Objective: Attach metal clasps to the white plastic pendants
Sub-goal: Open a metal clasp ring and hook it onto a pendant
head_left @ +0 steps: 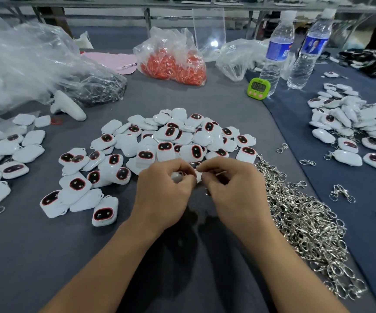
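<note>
The white pendant (177, 176) being worked on is held just above the grey table cloth (47, 256), at the centre of the view. It is gripped by the curled fingers of the left hand (164, 193), and only its rounded end is exposed. The right hand (232, 188) is closed in a fine pinch touching the pendant at its 3 o'clock side. Whether a clasp is held in that pinch cannot be told, as the fingertips cover it.

The pendant is judged to be light, rigid and glossy, and therefore liable to slip. It should be held by its broad body, with the small loop at its edge left free for the clasp. The loop is judged thin and should not be twisted.

Loose pendants are piled (178, 136) at 12 o'clock, with more spread toward 9 o'clock. A heap of metal clasps (306, 222) lies from 3 to 5 o'clock; these are judged stiff, springy and prone to tangling. Pendants with clasps fitted (351, 123) lie at 2 o'clock. A green timer (258, 88) stands at 1 o'clock.
</note>
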`<control>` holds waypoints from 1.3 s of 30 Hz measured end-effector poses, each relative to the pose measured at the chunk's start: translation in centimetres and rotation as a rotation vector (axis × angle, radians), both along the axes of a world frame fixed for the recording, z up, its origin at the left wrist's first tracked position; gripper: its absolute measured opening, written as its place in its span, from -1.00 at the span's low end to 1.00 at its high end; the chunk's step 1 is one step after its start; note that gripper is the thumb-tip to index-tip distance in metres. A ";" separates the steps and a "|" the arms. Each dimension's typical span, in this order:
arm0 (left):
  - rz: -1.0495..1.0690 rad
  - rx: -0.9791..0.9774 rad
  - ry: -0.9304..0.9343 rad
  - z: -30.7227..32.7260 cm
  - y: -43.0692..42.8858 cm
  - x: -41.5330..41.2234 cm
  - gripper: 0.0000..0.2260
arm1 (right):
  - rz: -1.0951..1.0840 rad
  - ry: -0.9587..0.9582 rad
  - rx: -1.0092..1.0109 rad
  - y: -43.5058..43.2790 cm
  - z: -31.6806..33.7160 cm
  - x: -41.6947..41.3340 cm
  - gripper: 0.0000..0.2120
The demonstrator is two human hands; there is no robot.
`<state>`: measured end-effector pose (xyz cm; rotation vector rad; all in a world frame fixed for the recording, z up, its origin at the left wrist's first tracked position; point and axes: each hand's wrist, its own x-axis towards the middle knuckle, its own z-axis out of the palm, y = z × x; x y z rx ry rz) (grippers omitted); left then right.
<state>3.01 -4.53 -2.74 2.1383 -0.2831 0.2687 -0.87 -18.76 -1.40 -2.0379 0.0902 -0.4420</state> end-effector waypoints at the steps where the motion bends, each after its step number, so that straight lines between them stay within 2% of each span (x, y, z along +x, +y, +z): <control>1: -0.037 -0.012 -0.004 0.1 0.0 -0.1 -0.92 | 0.001 -0.006 0.085 0.0 0.0 0.1 -0.73; 4: -0.105 -0.069 -0.002 0.1 -0.2 -0.3 -0.91 | 0.020 0.008 0.313 -0.1 0.0 0.3 -0.69; 10: -0.104 -0.146 0.072 -0.4 0.0 0.2 -0.90 | 0.030 0.017 0.499 -0.3 -0.1 0.7 -0.72; 18: -0.080 -0.203 0.053 0.0 0.6 0.4 -0.83 | 0.128 0.130 0.477 -0.3 -0.5 0.6 -0.81; 21: -0.074 -0.280 0.108 0.1 0.8 0.6 -0.86 | 0.139 0.139 0.532 -0.1 -0.5 0.7 -0.82; 27: 0.006 -0.283 0.126 -0.2 1.1 0.9 -0.83 | 0.176 0.185 0.636 -0.1 -0.3 0.7 -0.76; 32: -0.067 -0.258 0.069 0.3 1.2 0.6 -0.89 | 0.239 0.253 0.710 0.1 -0.4 0.6 -0.90; 36: -0.106 -0.294 0.035 0.3 1.4 0.6 -0.88 | 0.286 0.270 0.638 0.2 -0.6 0.6 -0.89; 39: -0.123 -0.324 0.041 0.4 1.6 0.5 -0.87 | 0.268 0.212 0.540 0.1 -0.4 0.6 -0.85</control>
